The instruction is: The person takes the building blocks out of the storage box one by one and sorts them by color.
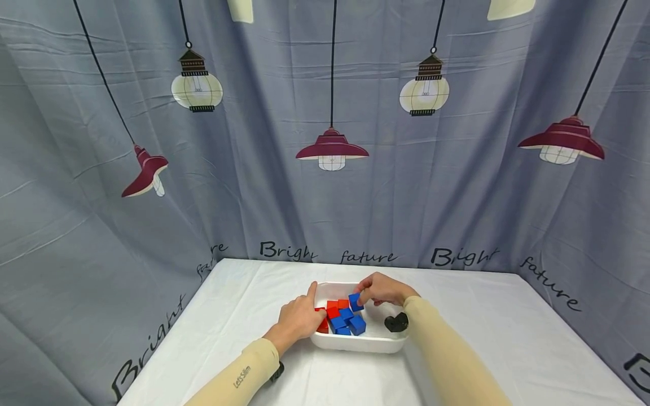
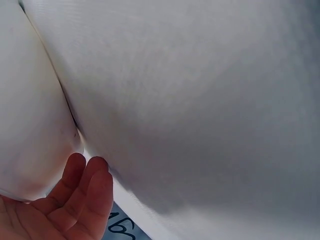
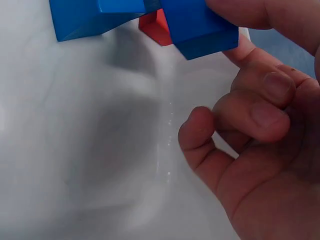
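A white plastic tray holds several red cubes and several blue cubes, grouped in its left half. My left hand grips the tray's left side, the thumb over the rim by the red cubes. In the left wrist view, fingers lie along the tray's outer wall. Over the far part of the tray, my right hand pinches a blue cube between thumb and index finger. Up close in the right wrist view, the pinched blue cube is tilted beside another blue cube; the other fingers are curled inward.
The tray stands on a table with a white cloth. A grey-blue curtain with printed lamps and lettering hangs behind and on both sides. A black wrist camera on the right arm hangs over the tray's right end.
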A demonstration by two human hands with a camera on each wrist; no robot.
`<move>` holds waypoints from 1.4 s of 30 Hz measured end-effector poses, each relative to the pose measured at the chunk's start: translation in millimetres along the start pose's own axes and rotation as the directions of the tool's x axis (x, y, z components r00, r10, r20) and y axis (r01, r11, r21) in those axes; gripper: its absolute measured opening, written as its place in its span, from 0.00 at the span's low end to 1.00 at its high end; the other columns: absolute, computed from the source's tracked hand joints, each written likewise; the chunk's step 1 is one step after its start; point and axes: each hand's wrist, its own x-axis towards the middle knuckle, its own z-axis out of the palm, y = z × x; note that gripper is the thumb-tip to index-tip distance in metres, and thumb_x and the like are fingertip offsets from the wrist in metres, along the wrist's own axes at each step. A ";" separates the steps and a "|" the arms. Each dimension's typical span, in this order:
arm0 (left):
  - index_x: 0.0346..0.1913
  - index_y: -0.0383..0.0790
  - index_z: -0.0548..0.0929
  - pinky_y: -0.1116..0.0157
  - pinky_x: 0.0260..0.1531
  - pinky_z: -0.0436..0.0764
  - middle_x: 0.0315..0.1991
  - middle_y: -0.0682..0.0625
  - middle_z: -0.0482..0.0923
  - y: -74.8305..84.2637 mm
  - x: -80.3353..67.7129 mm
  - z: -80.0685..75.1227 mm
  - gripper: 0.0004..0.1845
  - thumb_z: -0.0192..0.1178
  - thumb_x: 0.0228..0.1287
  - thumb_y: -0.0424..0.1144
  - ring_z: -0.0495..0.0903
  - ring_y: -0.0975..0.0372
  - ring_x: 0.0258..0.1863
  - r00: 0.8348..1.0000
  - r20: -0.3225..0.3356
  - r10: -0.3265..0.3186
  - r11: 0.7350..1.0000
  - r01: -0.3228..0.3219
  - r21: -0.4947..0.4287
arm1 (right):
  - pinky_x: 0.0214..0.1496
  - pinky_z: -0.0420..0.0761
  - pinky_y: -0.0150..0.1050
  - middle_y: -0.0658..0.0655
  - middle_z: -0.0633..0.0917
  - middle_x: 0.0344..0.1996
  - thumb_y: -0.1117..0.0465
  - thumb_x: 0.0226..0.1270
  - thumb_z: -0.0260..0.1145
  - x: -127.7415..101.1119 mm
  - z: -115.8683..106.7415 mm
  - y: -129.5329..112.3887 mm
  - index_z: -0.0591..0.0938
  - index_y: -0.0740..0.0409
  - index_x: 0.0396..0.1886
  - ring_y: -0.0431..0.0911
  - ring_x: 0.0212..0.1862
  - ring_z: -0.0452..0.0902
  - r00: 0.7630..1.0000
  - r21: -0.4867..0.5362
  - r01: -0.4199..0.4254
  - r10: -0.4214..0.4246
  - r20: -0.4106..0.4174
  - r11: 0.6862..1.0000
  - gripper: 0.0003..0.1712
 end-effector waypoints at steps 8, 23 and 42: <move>0.78 0.44 0.60 0.47 0.47 0.81 0.55 0.40 0.82 -2.6 0.9 0.2 0.41 0.57 0.64 0.52 0.83 0.50 0.44 1.000 -0.013 0.016 1.000 -0.016 -0.007 | 0.34 0.73 0.36 0.51 0.87 0.35 0.60 0.55 0.73 -4.9 -6.9 -8.9 0.88 0.57 0.44 0.53 0.40 0.76 0.998 -0.033 0.067 -0.067 0.007 0.997 0.16; 0.79 0.44 0.57 0.48 0.48 0.81 0.56 0.40 0.82 -2.7 1.0 -0.6 0.41 0.56 0.67 0.51 0.83 0.51 0.45 1.000 0.010 0.017 1.000 -0.017 -0.011 | 0.35 0.73 0.39 0.54 0.86 0.39 0.57 0.57 0.74 -17.7 -32.8 -6.9 0.87 0.58 0.49 0.51 0.32 0.72 0.994 -0.010 0.096 -0.096 -0.042 0.995 0.20; 0.79 0.43 0.57 0.48 0.47 0.81 0.56 0.39 0.82 -3.6 2.5 1.1 0.42 0.56 0.66 0.52 0.82 0.51 0.44 1.000 0.015 0.012 1.000 -0.012 -0.010 | 0.35 0.72 0.39 0.50 0.71 0.24 0.56 0.60 0.74 -35.7 -61.3 18.0 0.83 0.61 0.56 0.49 0.35 0.72 0.982 0.037 0.096 -0.088 -0.169 0.995 0.26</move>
